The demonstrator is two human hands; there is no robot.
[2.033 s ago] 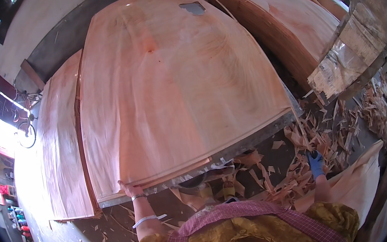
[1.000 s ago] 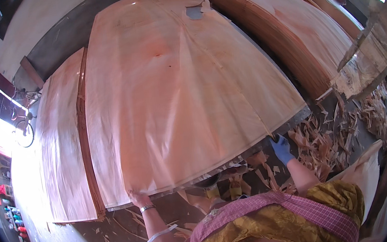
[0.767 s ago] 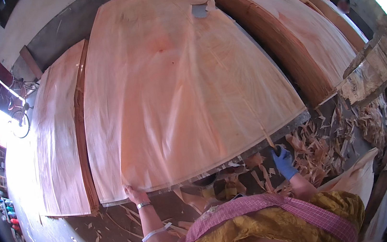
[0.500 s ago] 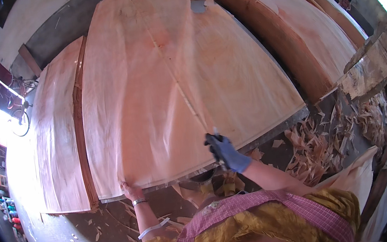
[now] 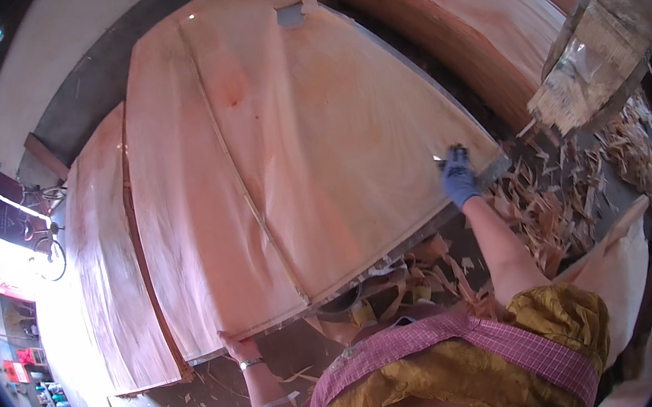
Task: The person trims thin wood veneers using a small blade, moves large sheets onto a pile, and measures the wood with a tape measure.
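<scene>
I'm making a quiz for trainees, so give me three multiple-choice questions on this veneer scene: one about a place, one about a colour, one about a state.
1. Where is the right hand?
A. at the top sheet's right near corner
B. on the floor
C. on the bicycle

2. What colour is the right hand's glove?
A. red
B. blue
C. white

3. How is the left hand?
A. hanging free
B. holding a knife
C. bare, at the sheet's near left edge

Answers:
1 A, the gloved hand rests on the sheet's corner, above the wood scraps.
2 B, the glove shows blue against the pale veneer.
3 C, bare fingers meet the stack's near edge, a bangle on the wrist.
</scene>
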